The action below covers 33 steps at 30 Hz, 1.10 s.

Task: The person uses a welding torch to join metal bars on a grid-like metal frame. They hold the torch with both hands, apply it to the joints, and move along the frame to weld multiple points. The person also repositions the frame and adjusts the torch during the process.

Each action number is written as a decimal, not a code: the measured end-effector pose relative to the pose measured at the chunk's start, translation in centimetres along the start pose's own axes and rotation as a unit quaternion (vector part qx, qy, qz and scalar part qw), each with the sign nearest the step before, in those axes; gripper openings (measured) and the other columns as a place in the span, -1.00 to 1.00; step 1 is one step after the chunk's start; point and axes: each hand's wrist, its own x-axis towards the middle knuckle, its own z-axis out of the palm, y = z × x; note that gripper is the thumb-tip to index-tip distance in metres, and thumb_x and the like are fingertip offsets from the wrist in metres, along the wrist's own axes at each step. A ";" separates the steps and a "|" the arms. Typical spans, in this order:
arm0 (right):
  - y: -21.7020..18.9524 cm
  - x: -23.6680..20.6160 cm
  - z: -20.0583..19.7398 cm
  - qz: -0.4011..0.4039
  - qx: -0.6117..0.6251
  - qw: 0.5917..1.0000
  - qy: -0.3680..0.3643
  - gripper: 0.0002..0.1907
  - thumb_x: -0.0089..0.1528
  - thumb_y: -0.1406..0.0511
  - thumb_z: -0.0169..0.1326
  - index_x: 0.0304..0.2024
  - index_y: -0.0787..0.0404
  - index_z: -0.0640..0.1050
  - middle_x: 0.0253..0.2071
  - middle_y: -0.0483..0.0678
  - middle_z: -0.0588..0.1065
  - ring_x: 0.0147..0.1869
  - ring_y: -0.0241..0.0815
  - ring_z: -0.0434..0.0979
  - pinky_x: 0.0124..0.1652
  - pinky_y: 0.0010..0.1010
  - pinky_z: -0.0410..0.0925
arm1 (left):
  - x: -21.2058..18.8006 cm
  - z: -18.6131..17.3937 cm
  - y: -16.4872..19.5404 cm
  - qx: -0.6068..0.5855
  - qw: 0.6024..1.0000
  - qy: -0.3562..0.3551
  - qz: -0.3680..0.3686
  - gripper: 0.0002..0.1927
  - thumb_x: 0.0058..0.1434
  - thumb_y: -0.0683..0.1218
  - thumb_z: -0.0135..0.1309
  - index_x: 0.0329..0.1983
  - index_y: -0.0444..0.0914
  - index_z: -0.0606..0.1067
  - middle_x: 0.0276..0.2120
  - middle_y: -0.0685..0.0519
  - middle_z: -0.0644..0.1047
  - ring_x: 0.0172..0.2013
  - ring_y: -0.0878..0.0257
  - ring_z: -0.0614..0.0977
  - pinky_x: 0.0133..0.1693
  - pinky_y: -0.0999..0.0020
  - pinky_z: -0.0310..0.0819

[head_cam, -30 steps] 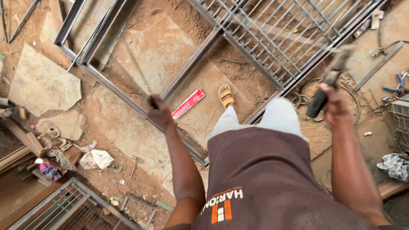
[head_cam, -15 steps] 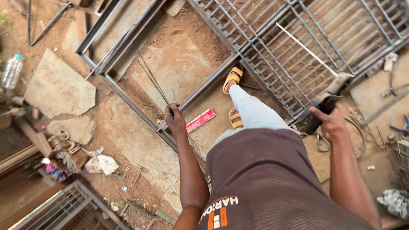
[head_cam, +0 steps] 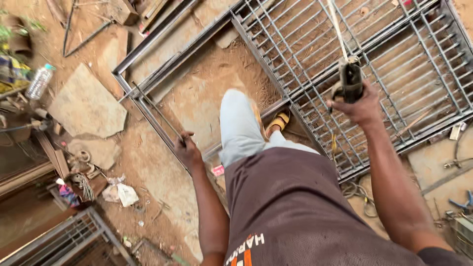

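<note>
- The person stands over a dirt floor (head_cam: 162, 162) scattered with metalwork, one leg lifted forward so that a yellow sandal (head_cam: 280, 120) shows beyond the knee.
- The left hand (head_cam: 188, 150) is closed around the near end of a thin steel rod (head_cam: 157, 112), which slants up and away across the ground, over the edge of a rectangular steel frame (head_cam: 148, 54) lying flat.
- The right hand (head_cam: 362, 106) is raised and clamped on a dark-handled welding electrode holder (head_cam: 351, 81); a pale cable or rod (head_cam: 336, 24) runs up from it towards the top of the view.
- Beneath that hand lies a large barred metal grille (head_cam: 394, 64), flat on the ground, its bars already set in a close grid.
- As I judge it, the grille looks largely assembled, while the rod is loose in the hand, not joined to anything; no arc or spark shows.
- Off to the side lie a flat stone slab (head_cam: 86, 106), a plastic bottle (head_cam: 39, 81) and a crumpled white scrap (head_cam: 123, 193).
</note>
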 end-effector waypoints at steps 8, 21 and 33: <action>-6.4 8.1 3.5 0.061 -0.077 0.994 -0.055 -0.47 -0.02 0.34 0.46 0.01 0.10 0.63 -0.06 -0.12 0.64 0.01 -0.25 0.67 0.09 -0.28 0.45 | 6.0 8.0 1.4 -0.075 0.995 -0.054 -0.027 -0.51 0.53 0.10 0.02 -0.48 -0.28 0.48 -0.64 0.24 0.25 -0.58 0.45 0.20 -0.49 0.44 -0.08; -7.8 26.4 13.0 0.102 -0.380 0.904 -0.168 -0.45 -0.03 0.03 0.43 -0.04 -0.01 0.61 -0.26 0.02 0.63 -0.17 0.10 0.64 -0.15 -0.08 0.47 | 25.3 26.6 4.4 -0.265 0.941 -0.189 -0.091 -0.52 0.53 0.07 0.06 -0.48 -0.29 0.41 -0.57 0.13 0.35 -0.54 0.42 0.27 -0.46 0.43 0.04; -4.8 37.6 10.9 0.127 -0.326 0.924 -0.155 -0.33 -0.07 0.12 0.46 0.07 0.09 0.55 -0.15 0.12 0.62 -0.11 0.14 0.64 -0.09 -0.14 0.47 | 21.4 40.8 4.8 -0.277 0.825 -0.284 -0.404 -0.43 0.42 0.29 -0.20 -0.03 -0.24 0.57 -0.65 0.27 0.19 -0.64 0.47 0.19 -0.60 0.49 0.00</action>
